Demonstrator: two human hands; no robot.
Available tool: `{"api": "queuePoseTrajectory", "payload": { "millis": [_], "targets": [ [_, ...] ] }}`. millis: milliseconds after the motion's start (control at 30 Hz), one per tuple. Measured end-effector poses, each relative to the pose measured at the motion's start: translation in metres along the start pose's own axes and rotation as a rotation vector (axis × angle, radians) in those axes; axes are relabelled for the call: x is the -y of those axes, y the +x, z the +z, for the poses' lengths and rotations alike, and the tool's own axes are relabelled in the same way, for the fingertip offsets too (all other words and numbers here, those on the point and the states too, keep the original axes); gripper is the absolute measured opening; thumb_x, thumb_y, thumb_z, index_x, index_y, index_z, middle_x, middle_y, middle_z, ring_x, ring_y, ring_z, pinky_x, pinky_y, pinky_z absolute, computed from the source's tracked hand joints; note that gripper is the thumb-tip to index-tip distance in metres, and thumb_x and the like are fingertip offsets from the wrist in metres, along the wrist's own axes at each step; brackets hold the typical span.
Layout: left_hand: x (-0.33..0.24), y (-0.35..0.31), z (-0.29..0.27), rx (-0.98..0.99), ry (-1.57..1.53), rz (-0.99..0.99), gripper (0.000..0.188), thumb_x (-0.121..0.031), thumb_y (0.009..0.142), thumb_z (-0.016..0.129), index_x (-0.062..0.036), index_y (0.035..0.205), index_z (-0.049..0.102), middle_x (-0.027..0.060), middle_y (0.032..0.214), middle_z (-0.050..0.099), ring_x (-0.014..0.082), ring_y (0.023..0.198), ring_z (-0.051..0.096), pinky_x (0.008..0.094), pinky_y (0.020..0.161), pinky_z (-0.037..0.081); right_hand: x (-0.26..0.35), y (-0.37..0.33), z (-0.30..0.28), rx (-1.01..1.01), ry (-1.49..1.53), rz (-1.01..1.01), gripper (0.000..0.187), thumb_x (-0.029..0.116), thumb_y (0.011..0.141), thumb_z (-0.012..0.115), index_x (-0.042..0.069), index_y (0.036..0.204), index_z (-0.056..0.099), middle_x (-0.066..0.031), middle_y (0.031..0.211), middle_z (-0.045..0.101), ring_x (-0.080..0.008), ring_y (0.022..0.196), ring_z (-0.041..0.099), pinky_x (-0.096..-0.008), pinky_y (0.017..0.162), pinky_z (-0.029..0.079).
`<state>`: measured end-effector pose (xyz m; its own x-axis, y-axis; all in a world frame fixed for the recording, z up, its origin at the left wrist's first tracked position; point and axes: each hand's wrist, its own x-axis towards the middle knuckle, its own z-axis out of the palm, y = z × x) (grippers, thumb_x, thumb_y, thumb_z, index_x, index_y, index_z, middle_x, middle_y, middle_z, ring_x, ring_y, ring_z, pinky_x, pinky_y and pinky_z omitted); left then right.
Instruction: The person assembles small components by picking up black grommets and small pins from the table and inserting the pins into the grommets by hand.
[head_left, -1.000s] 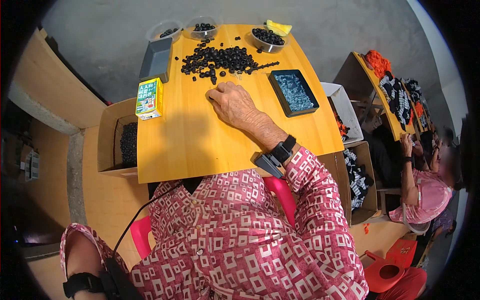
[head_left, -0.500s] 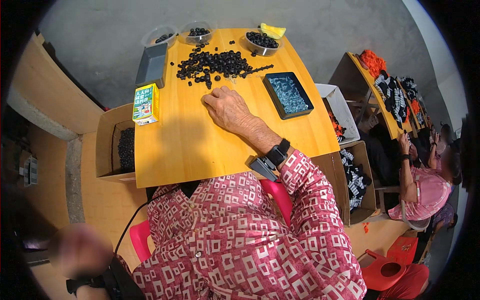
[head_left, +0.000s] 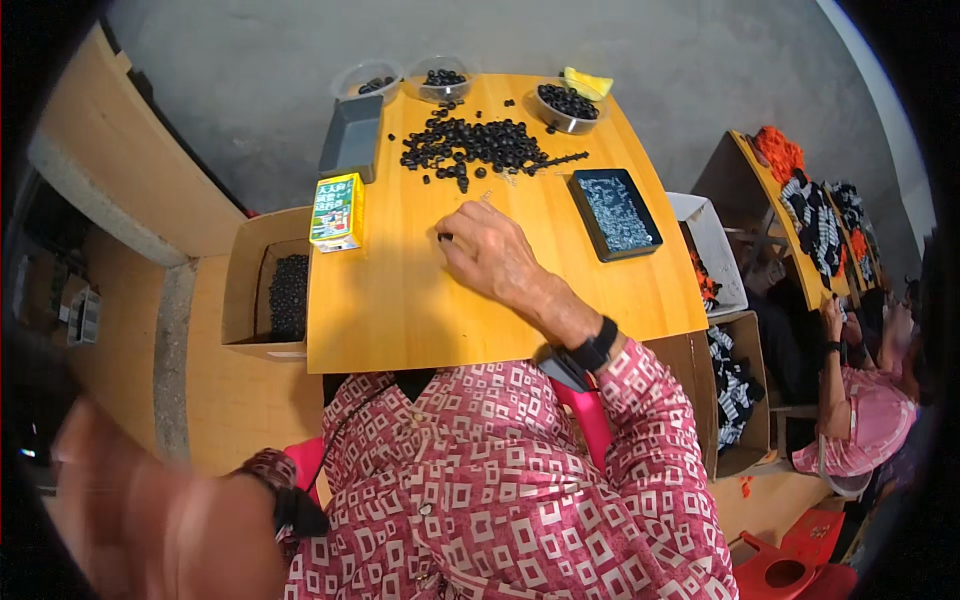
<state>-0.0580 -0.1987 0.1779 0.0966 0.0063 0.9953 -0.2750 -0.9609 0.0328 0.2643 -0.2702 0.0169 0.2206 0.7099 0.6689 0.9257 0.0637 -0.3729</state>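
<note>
My right hand (head_left: 492, 250) is over the middle of the yellow table, fingers curled, with a small black piece (head_left: 445, 237) pinched at the fingertips. Beyond it lies a loose pile of small black bead-like parts (head_left: 490, 143), with a thin dark stick of parts (head_left: 560, 161) at the pile's right end. A few small clear pieces (head_left: 487, 195) lie just past the knuckles. Off the table at lower left, my left hand (head_left: 165, 510) is smeared by motion, so its fingers cannot be made out. A dark tray (head_left: 577, 215) of small clear pieces sits to the right.
Clear bowls (head_left: 437, 92) of black parts line the far edge; a yellow piece (head_left: 590, 82) rests by the right bowl (head_left: 568, 124). At left are a grey tray (head_left: 350, 140) and a yellow-green carton (head_left: 337, 212). Cardboard boxes (head_left: 240, 300) flank the table; a person (head_left: 860, 420) sits at right.
My right hand has drawn back a little from the pile, and a black piece now shows at its fingertips. The left hand has swung further into view. The whole view has shifted slightly.
</note>
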Motion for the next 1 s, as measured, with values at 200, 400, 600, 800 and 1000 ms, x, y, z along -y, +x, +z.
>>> {"api": "queuePoseTrajectory", "payload": {
  "millis": [200,400,600,800,1000],
  "targets": [
    [0.061,-0.086,0.1,0.491,-0.686,-1.38,0.035,-0.015,0.097,0.058,0.0027,0.127,0.055,0.0089,0.121,0.06,0.0152,0.112,0.057,0.0277,0.098,0.044,0.065,-0.005,-0.01,-0.073,0.156,-0.158,0.023,0.005,0.075,0.072,0.001,0.097,0.064,-0.0114,0.085,0.06,-0.0292,0.083,0.061,-0.0378,0.072,0.052],
    [0.069,-0.129,0.107,0.292,-1.107,-1.871,0.03,-0.018,0.099,0.058,-0.0024,0.124,0.061,0.0051,0.114,0.065,0.0127,0.101,0.065,0.0279,0.09,0.054,0.077,-0.011,-0.005,-0.068,0.205,-0.138,0.031,0.002,0.076,0.073,0.003,0.106,0.067,-0.0098,0.091,0.063,-0.0274,0.081,0.062,-0.0357,0.07,0.053],
    [0.073,-0.14,0.109,0.293,-1.073,-1.913,0.025,-0.013,0.096,0.062,-0.0048,0.119,0.064,0.0041,0.105,0.068,0.0138,0.093,0.067,0.0269,0.087,0.055,0.072,-0.014,-0.01,0.073,0.207,-0.039,0.027,0.006,0.081,0.068,0.003,0.107,0.067,-0.0098,0.09,0.059,-0.0277,0.086,0.06,-0.0372,0.075,0.049],
    [0.075,-0.144,0.105,0.256,-1.141,-1.957,0.014,-0.012,0.093,0.066,-0.0069,0.105,0.064,0.0023,0.099,0.068,0.0147,0.091,0.068,0.0274,0.086,0.055,0.011,0.015,-0.034,0.014,0.274,0.105,0.017,0.01,0.083,0.066,0.006,0.1,0.069,-0.013,0.09,0.064,-0.0322,0.085,0.061,-0.0402,0.076,0.051],
    [0.076,-0.156,0.112,0.371,-1.137,-1.983,0.012,-0.016,0.094,0.064,-0.0092,0.104,0.064,0.001,0.097,0.067,0.0128,0.091,0.068,0.0262,0.085,0.054,-0.086,0.022,-0.038,0.205,-0.275,0.34,0.015,0.011,0.084,0.066,0.007,0.097,0.071,-0.0121,0.087,0.063,-0.0305,0.087,0.063,-0.0412,0.078,0.052]
  ]
}}
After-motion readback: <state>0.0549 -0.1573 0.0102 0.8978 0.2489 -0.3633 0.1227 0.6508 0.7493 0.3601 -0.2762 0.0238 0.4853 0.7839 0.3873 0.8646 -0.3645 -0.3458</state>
